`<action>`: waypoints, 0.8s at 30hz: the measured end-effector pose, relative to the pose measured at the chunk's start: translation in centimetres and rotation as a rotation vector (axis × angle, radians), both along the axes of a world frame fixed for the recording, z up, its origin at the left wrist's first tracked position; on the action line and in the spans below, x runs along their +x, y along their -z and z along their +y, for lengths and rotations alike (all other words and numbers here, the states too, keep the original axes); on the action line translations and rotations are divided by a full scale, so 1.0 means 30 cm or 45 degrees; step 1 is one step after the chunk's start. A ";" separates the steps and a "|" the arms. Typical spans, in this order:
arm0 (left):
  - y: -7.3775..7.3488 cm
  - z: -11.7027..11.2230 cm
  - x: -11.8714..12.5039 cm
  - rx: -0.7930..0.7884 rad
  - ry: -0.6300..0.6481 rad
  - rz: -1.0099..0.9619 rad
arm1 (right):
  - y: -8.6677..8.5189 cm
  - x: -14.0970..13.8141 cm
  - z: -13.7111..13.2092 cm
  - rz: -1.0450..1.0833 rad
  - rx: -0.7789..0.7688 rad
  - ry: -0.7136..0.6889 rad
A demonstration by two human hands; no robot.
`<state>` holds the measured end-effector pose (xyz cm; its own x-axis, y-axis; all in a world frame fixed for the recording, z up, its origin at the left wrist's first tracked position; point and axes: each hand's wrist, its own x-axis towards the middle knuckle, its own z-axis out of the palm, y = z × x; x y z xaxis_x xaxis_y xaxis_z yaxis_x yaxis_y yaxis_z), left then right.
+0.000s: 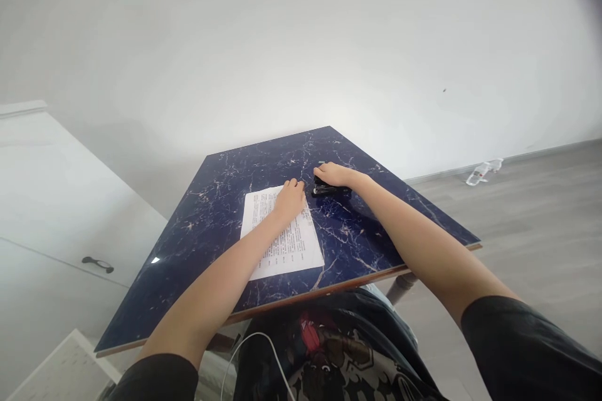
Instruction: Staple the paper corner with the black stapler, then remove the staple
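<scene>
1. Bare forearms lead from the left hand (290, 198) and right hand (332, 173) back to short sleeves.
2. Well behind the left hand, the left sleeve (157, 379) is plain black, with an even hem around the arm.
3. Behind the right hand, the right sleeve (522, 338) matches: black, loose, softly creased.
4. Nearer the body than both hands, the dark shirt front (350, 307) bears a cartoon-like print (324, 360) with red, brown and pale shapes; its details are unclear.
5. A thin white cable (258, 334) arches before the shirt.
</scene>
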<state>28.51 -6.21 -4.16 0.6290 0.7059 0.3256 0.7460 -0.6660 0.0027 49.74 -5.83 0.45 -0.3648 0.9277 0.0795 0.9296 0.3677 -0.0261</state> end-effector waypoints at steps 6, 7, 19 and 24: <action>-0.028 0.050 -0.053 -0.258 0.104 -0.167 | -0.017 -0.003 -0.011 -0.008 -0.026 0.031; -0.035 0.059 -0.066 -0.308 0.104 -0.186 | -0.018 -0.003 -0.011 -0.002 -0.031 0.034; -0.109 0.099 -0.180 -0.544 0.274 -0.006 | -0.017 0.013 -0.005 0.080 -0.070 0.044; -0.116 0.103 -0.190 -0.605 0.245 0.042 | -0.005 0.016 0.008 0.111 -0.075 0.052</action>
